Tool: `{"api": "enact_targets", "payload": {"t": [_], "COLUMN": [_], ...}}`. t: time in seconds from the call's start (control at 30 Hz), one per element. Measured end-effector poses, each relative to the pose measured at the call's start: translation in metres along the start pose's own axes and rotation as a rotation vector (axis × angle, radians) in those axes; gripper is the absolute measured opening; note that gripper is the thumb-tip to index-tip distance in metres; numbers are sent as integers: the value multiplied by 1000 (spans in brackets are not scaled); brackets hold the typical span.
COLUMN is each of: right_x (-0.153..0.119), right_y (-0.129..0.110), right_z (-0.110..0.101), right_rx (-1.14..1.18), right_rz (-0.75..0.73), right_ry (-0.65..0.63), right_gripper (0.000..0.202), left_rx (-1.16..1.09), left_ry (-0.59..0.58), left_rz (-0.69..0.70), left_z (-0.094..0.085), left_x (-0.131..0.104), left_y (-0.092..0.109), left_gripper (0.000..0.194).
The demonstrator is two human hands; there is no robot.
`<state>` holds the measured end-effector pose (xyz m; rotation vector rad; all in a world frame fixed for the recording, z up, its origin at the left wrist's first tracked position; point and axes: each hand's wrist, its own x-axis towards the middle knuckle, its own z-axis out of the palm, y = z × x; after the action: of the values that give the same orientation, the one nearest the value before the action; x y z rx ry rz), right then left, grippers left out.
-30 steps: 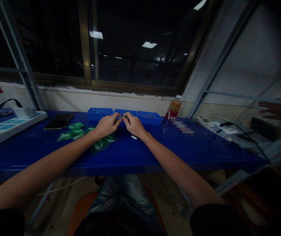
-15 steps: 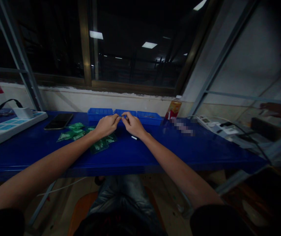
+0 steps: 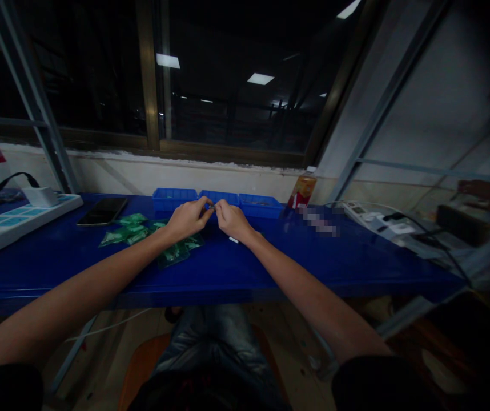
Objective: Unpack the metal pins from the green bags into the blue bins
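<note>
My left hand [image 3: 190,218] and my right hand [image 3: 231,219] meet fingertip to fingertip above the blue table [image 3: 305,262]. Both are closed in a pinch around a tiny part between them, too small and dark to name. Just behind the fingers stand three blue bins [image 3: 175,198] in a row. Green clear packets [image 3: 176,252] lie in a loose pile under and left of my left hand. A small white stick-like piece [image 3: 233,240] rests on the table beneath my right wrist, partly covered by it.
On the left are a white power strip [image 3: 26,220] and a phone [image 3: 103,211]. A drink bottle [image 3: 301,192] stands at the back right, with another power strip [image 3: 377,221] and cables further right. A window [image 3: 236,85] rises behind the table.
My fingertips have shifted slightly and changed their pinch on the tiny part. My right hand sits a little lower, covering more of the white piece.
</note>
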<state>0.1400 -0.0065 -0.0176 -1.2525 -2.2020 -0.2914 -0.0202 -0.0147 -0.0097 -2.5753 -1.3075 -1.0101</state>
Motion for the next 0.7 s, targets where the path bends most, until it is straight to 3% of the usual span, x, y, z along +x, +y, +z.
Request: {"api": "enact_targets", "payload": {"t": [0.53,0.7], "right_x": [-2,-3], "right_y": [0,0], "right_z": [-3,0], "right_rx": [119,51], "right_rz": [-32,-39], "right_ry": [32,28], "right_gripper": [25,26], "left_rx": [123,123], "left_ry": [-2,-29], "left_rz": [-143,-117], "left_z": [-3,-2], "left_x": [0,1], "left_y": [-3,-1], "left_gripper": [39,42]}}
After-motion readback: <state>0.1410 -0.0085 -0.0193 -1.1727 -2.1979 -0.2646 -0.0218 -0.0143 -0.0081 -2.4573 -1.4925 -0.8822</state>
